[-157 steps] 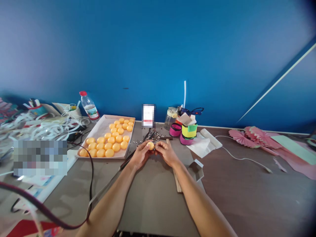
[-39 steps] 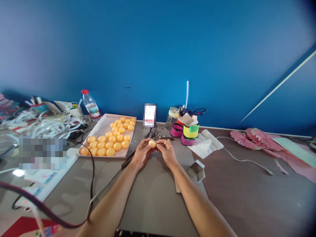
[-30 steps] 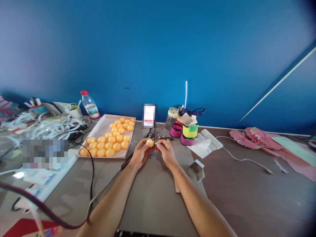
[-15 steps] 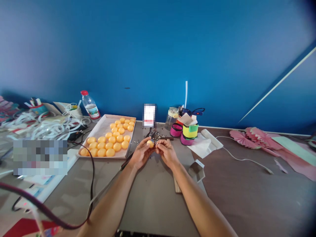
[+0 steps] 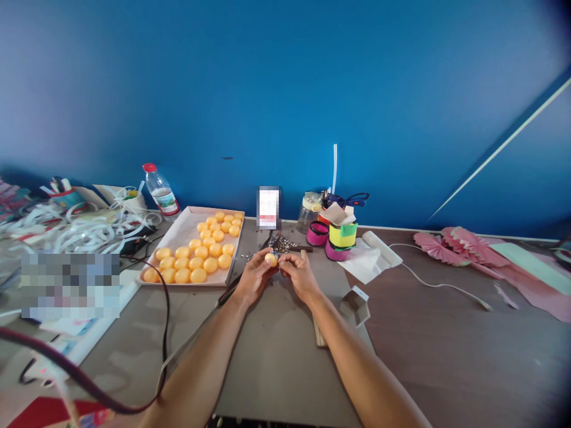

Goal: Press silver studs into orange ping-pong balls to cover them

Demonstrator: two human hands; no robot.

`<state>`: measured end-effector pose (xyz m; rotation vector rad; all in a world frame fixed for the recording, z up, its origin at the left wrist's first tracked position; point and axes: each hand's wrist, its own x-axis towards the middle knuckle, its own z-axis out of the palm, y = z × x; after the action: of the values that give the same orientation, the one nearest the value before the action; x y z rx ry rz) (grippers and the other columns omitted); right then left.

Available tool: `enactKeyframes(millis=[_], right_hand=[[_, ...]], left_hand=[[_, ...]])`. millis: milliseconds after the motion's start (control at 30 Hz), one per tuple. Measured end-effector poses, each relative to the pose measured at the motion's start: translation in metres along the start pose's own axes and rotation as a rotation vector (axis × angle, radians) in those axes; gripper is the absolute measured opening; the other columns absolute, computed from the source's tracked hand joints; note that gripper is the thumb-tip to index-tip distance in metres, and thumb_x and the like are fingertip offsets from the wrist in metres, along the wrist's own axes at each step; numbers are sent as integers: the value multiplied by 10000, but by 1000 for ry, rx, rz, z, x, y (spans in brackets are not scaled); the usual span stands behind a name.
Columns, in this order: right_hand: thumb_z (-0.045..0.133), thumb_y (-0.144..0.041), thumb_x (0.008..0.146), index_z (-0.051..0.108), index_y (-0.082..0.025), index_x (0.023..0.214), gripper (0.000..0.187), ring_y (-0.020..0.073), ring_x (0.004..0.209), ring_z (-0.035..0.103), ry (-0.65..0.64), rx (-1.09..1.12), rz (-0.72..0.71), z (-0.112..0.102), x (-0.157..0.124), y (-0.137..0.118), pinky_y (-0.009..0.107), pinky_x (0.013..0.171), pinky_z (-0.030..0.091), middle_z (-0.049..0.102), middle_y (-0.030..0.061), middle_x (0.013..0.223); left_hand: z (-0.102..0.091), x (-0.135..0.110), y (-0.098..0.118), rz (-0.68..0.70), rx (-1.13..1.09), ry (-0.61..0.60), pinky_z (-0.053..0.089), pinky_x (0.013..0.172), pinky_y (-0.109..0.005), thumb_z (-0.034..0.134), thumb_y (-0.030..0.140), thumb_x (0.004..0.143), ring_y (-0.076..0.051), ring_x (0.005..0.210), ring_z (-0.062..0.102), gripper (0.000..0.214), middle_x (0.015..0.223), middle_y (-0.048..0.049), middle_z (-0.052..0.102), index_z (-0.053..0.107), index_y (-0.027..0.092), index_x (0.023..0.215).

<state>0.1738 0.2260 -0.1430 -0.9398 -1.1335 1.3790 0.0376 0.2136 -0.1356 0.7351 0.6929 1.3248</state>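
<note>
Blue wall [image 5: 285, 95] rises behind our worktop [image 5: 285, 362], and most of what we handle sits along the middle and left of it. Orange balls [image 5: 198, 275] lie spread in a shallow tray [image 5: 182, 232] to our left, its low rim presumably there to keep them from rolling off. Small metal bits [image 5: 289, 243] are heaped just beyond our hands, probably so that the fingers can get at them easily. One ball [image 5: 270, 260] is off the tray, held up in front of that heap, in our left hand [image 5: 254, 280]. Its fingers are closed around the ball from the side and below, with part of the orange surface left showing, perhaps so the other hand can work against it. Our right hand [image 5: 302, 276] comes in just beside the ball with its fingertips drawn close together; the view is too small for us to tell whether they pinch something or how much gap is left between them. Bottle [image 5: 165, 197] and jar [image 5: 308, 214] stand back near the wall, seemingly out of the way. White strips [image 5: 89, 229] pile up at the far left, beyond the tray, and a small open box [image 5: 355, 308] sits near our right forearm.
</note>
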Motion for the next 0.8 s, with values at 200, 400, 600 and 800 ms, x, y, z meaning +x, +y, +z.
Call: enactKeyframes(millis=[200,400,600,800], right_hand=[[718,-336,649,613,-249,688,142,135,541,452,-25,68,22,0,0,-2,287,567,347,528,-38,591],[765,-339,581,576,-236,670,233,143,554,495,-68,161,100,-1,-2,-9,294,594,381,553,-39,599],[722,-364,649,576,-240,672,193,139,573,508,-100,50,38,-4,0,-4,308,664,393,570,-58,572],[700,-328,690,594,-250,688,131,151,581,513,-112,29,22,-7,0,0,310,660,388,590,-49,568]], left_hand=[[3,-1,1,20,33,38,478,758,-304,825,307,595,-128,740,591,459,837,-5,649,661,183,1005],[5,-3,2,42,83,54,471,760,-294,824,296,593,-132,752,592,442,837,-16,664,674,169,989],[5,-2,0,58,49,58,480,732,-282,824,315,592,-128,744,591,447,850,-16,667,675,166,985],[0,-2,-4,90,159,51,470,765,-289,792,326,641,-140,768,591,420,859,-15,667,679,186,1021]])
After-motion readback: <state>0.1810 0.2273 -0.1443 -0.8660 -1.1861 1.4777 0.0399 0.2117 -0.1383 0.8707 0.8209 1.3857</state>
